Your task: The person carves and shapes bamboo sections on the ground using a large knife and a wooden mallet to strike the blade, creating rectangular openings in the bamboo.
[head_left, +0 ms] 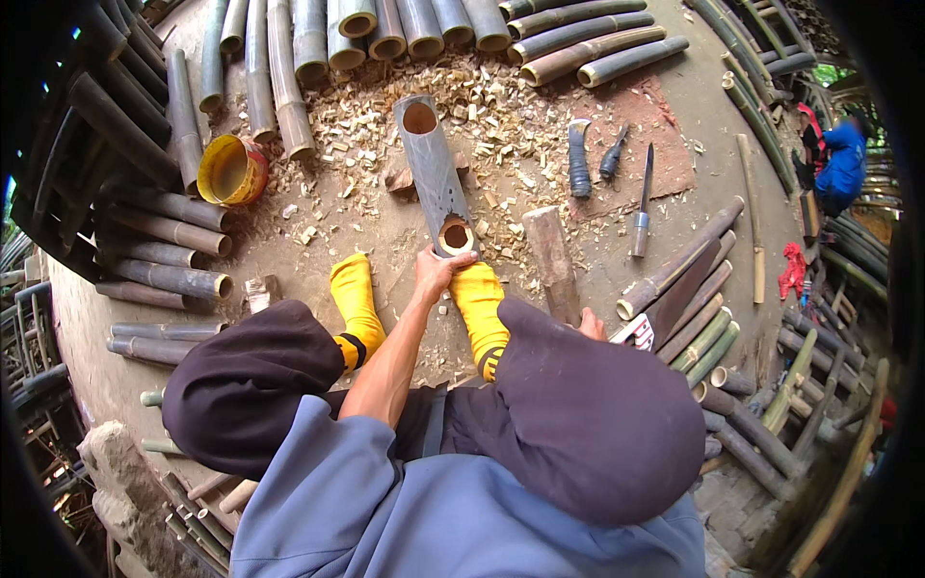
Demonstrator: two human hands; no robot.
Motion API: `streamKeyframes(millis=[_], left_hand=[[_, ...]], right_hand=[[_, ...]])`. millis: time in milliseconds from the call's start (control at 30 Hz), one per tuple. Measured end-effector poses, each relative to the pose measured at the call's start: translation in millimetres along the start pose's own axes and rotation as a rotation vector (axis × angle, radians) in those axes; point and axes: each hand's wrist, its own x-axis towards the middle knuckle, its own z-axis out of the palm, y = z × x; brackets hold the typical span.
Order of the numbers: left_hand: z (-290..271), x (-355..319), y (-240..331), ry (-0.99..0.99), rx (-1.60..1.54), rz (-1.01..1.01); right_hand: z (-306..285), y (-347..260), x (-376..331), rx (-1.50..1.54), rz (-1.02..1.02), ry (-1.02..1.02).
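A grey bamboo tube point(436, 173) lies pointing away from me, its far part resting on a wooden block point(399, 180). My left hand point(443, 270) is closed around its near end, just below an opening cut in the wall. Beside that end is my right foot in a yellow sock point(479, 301). My right hand point(592, 326) shows only in part past my right knee. It is between the lower end of a thick wooden billet point(551, 252) and the red-and-white handle point(634, 333) of a saw with a dark blade point(681, 301). Its grip is hidden.
Wood chips point(337, 125) litter the ground around the tube. A yellow bucket point(231, 170) stands at the left. A wrapped-handle chisel point(579, 159), a small dark-handled tool point(614, 152) and a knife point(645, 197) lie right. Bamboo tubes point(173, 231) ring the area. A person in blue point(844, 159) is far right.
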Motion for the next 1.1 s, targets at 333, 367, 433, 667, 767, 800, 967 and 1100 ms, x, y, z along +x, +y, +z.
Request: streamKeyframes(millis=[333,367,433,667,767,800,967,1100], left_hand=[[0.6,-16.4,24.7,0.036,0.055,-0.064],[1.8,-17.3,25.4,0.026,0.054,-0.093],[2.1,-16.1,18.3,0.064,-0.02,-0.082],[12.4,-6.1,12.0,0.234,-0.111,-0.096],[8.0,-9.1,13.9,0.208,-0.026,-0.081],[0.7,-10.5,9.1,0.234,0.031,-0.038],[-2.1,-25.8,13.2,0.209,0.205,-0.003],[-19.1,-25.2,-5.6,0.165,0.181,0.046]], right_hand=[[-57.9,-77.6,139.5,0.151,-0.363,0.419],[-56.1,-79.5,159.2,0.157,-0.453,0.526],[-57.0,-93.9,191.3,0.079,-0.486,0.562],[-54.4,-116.0,233.7,-0.071,-0.39,0.485],[-51.7,-112.0,240.3,-0.004,-0.359,0.423],[-49.6,-115.6,240.2,0.05,-0.35,0.374],[-41.6,-93.3,272.3,0.134,-0.335,0.43],[-46.1,-105.8,259.4,0.296,-0.271,0.484]])
